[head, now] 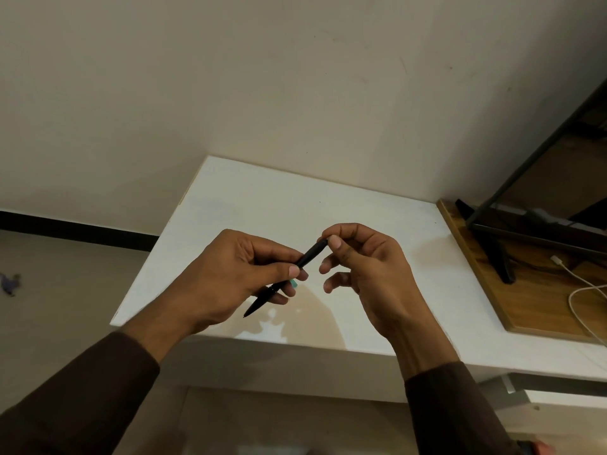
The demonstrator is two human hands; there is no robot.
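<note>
A slim black pen (311, 254) is held in the air above the white table (269, 205), slanting from lower left to upper right. My left hand (236, 274) grips its lower half, with the pointed tip sticking out below the fingers. A small teal bit shows by the left fingertips. My right hand (364, 267) pinches the pen's upper end between thumb and forefinger, its other fingers loosely curled. Both arms wear dark brown sleeves.
A wooden board (532, 300) lies on the table's right side, carrying a black stand (499, 254) and a white cable (581, 287). A cream wall rises behind. The floor with a black skirting strip (75, 229) shows at left.
</note>
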